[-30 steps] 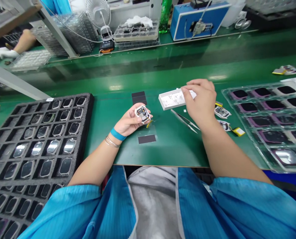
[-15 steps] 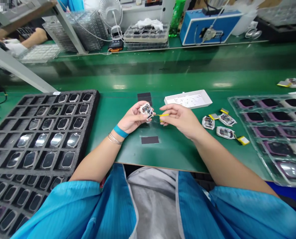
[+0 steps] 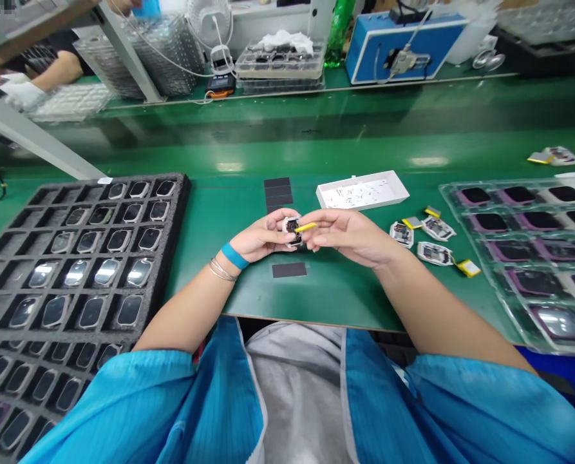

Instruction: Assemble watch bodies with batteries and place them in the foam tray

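Observation:
My left hand (image 3: pixel 257 241) is closed around the edge of a small white smartwatch housing (image 3: pixel 291 225), its open side with the circuit parts facing up. Close against it, the fingers of my right hand (image 3: pixel 349 233) pinch a flat yellow battery (image 3: pixel 307 227), seen nearly edge-on and tilted over the housing. The fingertips of both hands almost meet and hide part of the housing. To the right lie more housings (image 3: pixel 434 253) with yellow-taped batteries (image 3: pixel 469 267) beside them.
Behind my hands stands a shallow white box (image 3: pixel 404 191) with tiny pieces in it. Dark rectangles (image 3: pixel 289 270) lie before and behind my hands. A black foam tray (image 3: pixel 183 201) of watch screens is left, a clear plastic tray (image 3: pixel 498 291) right. Another person's gloved hand (image 3: pixel 24 95) shows far left.
My right hand has moved left to the housing, bringing the battery from beside it to over it. My left hand has turned the housing and shifted slightly toward me.

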Motion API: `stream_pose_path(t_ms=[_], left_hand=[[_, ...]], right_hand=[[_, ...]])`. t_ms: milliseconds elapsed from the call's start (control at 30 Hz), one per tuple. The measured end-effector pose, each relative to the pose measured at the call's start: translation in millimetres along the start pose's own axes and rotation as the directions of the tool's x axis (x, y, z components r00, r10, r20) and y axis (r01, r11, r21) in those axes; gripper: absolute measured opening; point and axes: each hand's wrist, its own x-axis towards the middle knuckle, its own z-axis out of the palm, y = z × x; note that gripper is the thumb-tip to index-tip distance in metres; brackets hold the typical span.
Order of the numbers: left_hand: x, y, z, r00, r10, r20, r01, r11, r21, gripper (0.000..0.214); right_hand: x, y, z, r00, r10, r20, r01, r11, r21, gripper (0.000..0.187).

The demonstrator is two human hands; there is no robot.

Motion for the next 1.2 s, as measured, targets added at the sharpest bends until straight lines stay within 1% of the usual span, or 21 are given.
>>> stream_pose_path(t_ms=[33,100,133,200,267,333,433,533,700,800,867,933,967,1000,1067,1100,1133,1167,1200], left_hand=[[0,0,0.3,1.0,-0.012,0.007,0.012,1.0,-0.003,0.057],[0,0,0.9,0.999,-0.045,0.029,0.046,0.999,-0.013,0.057],[0,-1,1.2,0.997,-0.06,0.044,0.061,0.998,-0.019,0.057],[0,-1,1.3,0.994,-0.081,0.072,0.084,0.996,-0.035,0.058],[1,-2,0.6,0.992,-0.095,0.085,0.1,0.994,-0.052,0.058],[1,-3,-0.4,0.991,-0.107,0.085,0.112,0.991,-0.067,0.056],[2,-4,-1.0,0.993,-0.102,0.06,0.106,0.992,-0.075,0.05],[4,-6,1.2,0.997,-0.074,0.008,0.074,0.994,-0.074,0.04],[8,-7,10.2,0.993,-0.058,-0.104,0.051,0.996,-0.071,0.027],[10,-7,14.4,0.98,-0.061,-0.188,0.057,0.998,-0.025,0.022],[10,-5,14.7,0.972,-0.064,-0.225,0.065,0.998,-0.004,0.02],[8,-2,12.8,0.97,-0.076,-0.229,0.078,0.997,-0.001,0.018],[7,0,11.1,0.973,-0.092,-0.212,0.094,0.996,-0.002,0.019],[5,2,9.1,0.977,-0.115,-0.18,0.116,0.993,-0.002,0.02],[1,6,5.1,0.982,-0.17,-0.079,0.172,0.985,0.012,0.022],[-1,7,3.5,0.98,-0.196,-0.025,0.196,0.98,0.028,0.023],[-2,8,2.2,0.977,-0.214,0.022,0.212,0.976,0.046,0.022],[-3,9,1.3,0.973,-0.224,0.055,0.22,0.973,0.064,0.021],[-3,8,0.9,0.971,-0.229,0.074,0.223,0.972,0.08,0.02]], right_hand=[[0,0,0,0.999,-0.042,-0.029,0.04,0.998,-0.046,0.04],[1,3,2,0.978,-0.182,-0.107,0.154,0.962,-0.226,0.038],[1,6,4,0.952,-0.275,-0.137,0.219,0.918,-0.33,0.037],[3,11,7,0.882,-0.447,-0.148,0.323,0.802,-0.502,0.036],[6,17,8,0.827,-0.544,-0.14,0.37,0.715,-0.593,0.035],[9,22,7,0.808,-0.571,-0.145,0.365,0.678,-0.638,0.034],[13,28,3,0.805,-0.571,-0.157,0.339,0.661,-0.669,0.034],[16,32,1,0.796,-0.583,-0.161,0.331,0.643,-0.691,0.031],[20,39,4,0.76,-0.628,-0.169,0.347,0.611,-0.712,0.02],[25,42,4,0.778,-0.604,-0.174,0.323,0.621,-0.714,0.016],[27,41,0,0.782,-0.576,-0.237,0.284,0.668,-0.688,0.019],[24,38,-4,0.769,-0.543,-0.337,0.221,0.72,-0.658,0.023],[20,35,-6,0.779,-0.513,-0.36,0.18,0.734,-0.655,0.02],[14,33,-6,0.813,-0.467,-0.348,0.137,0.734,-0.665,0.015],[-1,30,-3,0.915,-0.331,-0.232,0.067,0.691,-0.719,0.006],[-9,30,2,0.952,-0.258,-0.164,0.046,0.653,-0.756,0.005],[-17,31,7,0.972,-0.204,-0.119,0.03,0.607,-0.794,0.004],[-24,32,14,0.979,-0.174,-0.104,0.01,0.556,-0.831,0.006],[-30,34,21,0.98,-0.165,-0.113,-0.015,0.503,-0.864,0.009]])
